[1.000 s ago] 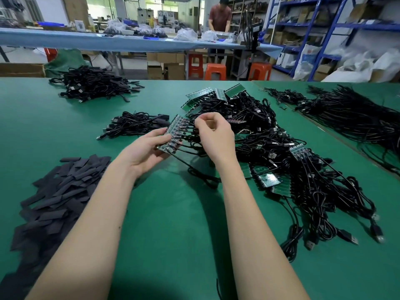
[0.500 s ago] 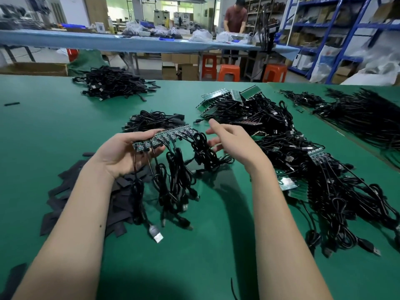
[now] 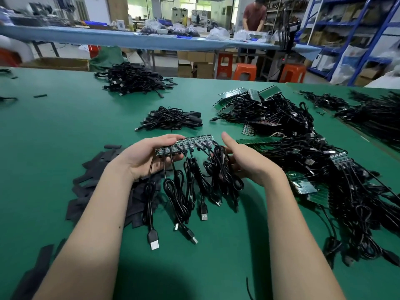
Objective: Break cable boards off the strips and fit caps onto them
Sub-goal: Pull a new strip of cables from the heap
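Since half a second back we've raised the strip (image 3: 186, 144) a touch and squared it to the camera; our right hand (image 3: 244, 161) has slid in under the cables at the strip's right end, and the camera has tipped so the cable ends hang further down the picture.

The strip sits above the table (image 3: 54, 131), held level between both hands. Our left hand (image 3: 149, 156) grips its left end, fingers curled over the top edge, thumb underneath. Our right hand is spread, fingers straight, palm facing the strip, cradling the cables (image 3: 194, 187) without pinching anything we can see.

Our read of the step: strip picked and presented, no board snapped off yet. The next move calls for the right hand to pinch the end board and bend it against the left hand's hold until it breaks off, then reach for a cap from the black pile (image 3: 101, 185) under the left wrist. Risk: the looped cables tangle as the board comes away.

Hard to tell:
- The score lines between boards are too small to see.
- The right fingertips are hidden behind the cables, so contact with the strip's end is unclear.
- Part of the cap pile is covered by our left forearm.
- The big heap of strips and cables (image 3: 292, 135) on the right is too tangled to count.
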Available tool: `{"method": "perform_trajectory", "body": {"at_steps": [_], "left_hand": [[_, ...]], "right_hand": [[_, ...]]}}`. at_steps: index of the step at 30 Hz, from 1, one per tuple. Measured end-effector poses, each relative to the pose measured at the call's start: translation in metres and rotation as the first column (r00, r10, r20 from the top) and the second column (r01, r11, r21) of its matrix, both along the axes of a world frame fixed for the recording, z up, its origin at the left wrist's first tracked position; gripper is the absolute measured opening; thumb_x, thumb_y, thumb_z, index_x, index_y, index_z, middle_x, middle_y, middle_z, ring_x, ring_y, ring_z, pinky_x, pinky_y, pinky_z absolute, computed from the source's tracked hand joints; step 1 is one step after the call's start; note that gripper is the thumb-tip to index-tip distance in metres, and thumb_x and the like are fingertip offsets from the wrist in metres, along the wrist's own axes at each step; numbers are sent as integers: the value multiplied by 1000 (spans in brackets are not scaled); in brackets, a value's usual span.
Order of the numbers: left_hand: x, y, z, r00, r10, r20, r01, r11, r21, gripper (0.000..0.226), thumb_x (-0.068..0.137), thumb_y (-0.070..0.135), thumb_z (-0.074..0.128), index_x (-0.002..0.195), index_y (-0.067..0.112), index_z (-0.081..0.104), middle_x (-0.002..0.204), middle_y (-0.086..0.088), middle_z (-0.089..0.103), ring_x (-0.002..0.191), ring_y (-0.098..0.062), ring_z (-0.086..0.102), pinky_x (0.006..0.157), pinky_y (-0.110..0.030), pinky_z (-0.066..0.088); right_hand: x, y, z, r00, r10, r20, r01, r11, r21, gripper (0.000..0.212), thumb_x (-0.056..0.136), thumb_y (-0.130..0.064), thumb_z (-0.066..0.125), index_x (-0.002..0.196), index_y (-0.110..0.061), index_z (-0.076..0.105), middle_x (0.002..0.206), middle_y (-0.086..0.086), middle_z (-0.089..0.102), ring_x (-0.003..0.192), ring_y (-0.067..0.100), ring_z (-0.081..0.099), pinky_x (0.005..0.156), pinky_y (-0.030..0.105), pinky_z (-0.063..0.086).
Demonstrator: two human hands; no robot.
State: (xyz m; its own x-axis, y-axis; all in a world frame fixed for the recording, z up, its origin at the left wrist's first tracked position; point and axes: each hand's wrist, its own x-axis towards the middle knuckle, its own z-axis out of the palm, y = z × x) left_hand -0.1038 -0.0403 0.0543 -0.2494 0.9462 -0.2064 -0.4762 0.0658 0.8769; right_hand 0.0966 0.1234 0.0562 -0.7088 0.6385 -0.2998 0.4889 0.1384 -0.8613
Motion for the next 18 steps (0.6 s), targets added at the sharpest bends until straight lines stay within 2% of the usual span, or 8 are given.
{"method": "perform_trajectory", "body": {"at_steps": [2,6,8,10,12,14,16,18], "left_hand": [[1,0,-2,1000,-23,-15,23,1000,19,28,86,13,60,111,10,72,102,-11,69,73,-17,72,55,-15,54],[4,0,-3,998,-60,3,60,997,46,25,88,13,60,107,12,76,102,-11,70,75,-18,73,53,-16,55],[5,1,-4,998,-49,25,49,998,35,25,87,13,61,106,12,77,97,-10,73,75,-18,74,47,-16,55],[6,1,-4,999,-33,9,33,999,25,23,86,14,61,101,14,80,95,-9,74,76,-18,74,46,-15,53],[6,0,-4,1000,-24,-8,24,1000,19,23,85,14,62,98,15,80,95,-8,75,75,-17,74,45,-14,52],[8,0,-3,999,-28,-17,28,999,23,23,85,14,62,100,14,79,96,-7,74,71,-16,73,44,-13,51],[9,0,-2,999,-37,-23,38,999,26,24,85,14,62,105,12,76,96,-6,73,69,-15,73,44,-12,50],[8,-1,-1,997,-52,-56,54,998,27,26,87,14,60,111,11,70,95,-5,73,69,-15,73,45,-13,50]], "right_hand": [[-3,-1,1,999,16,46,-17,999,34,82,87,-86,30,129,-23,62,130,-1,61,115,23,58,103,41,42],[-6,-4,6,999,-22,-42,26,995,99,66,90,-82,27,107,-32,66,133,2,63,116,19,60,113,48,38],[-2,-3,2,999,-17,-29,17,1000,8,71,88,-85,31,120,-30,63,141,8,59,128,25,55,116,53,34],[2,-1,-2,1000,-8,-1,8,994,-107,82,84,-87,35,124,-21,62,144,18,56,128,33,56,114,51,38],[6,-3,-4,1000,24,6,-23,976,-218,94,82,-89,37,134,-14,59,146,27,49,113,32,61,100,42,44],[8,-4,-5,995,101,22,-90,951,-296,98,83,-88,35,145,-12,51,145,30,48,118,40,61,108,47,44],[7,-4,-5,988,147,39,-130,950,-284,96,87,-85,32,148,-12,47,137,28,58,117,43,62,103,53,48],[4,-5,-3,992,109,68,-98,983,-156,90,88,-83,31,140,-13,54,124,20,67,95,30,67,81,38,55]]}}
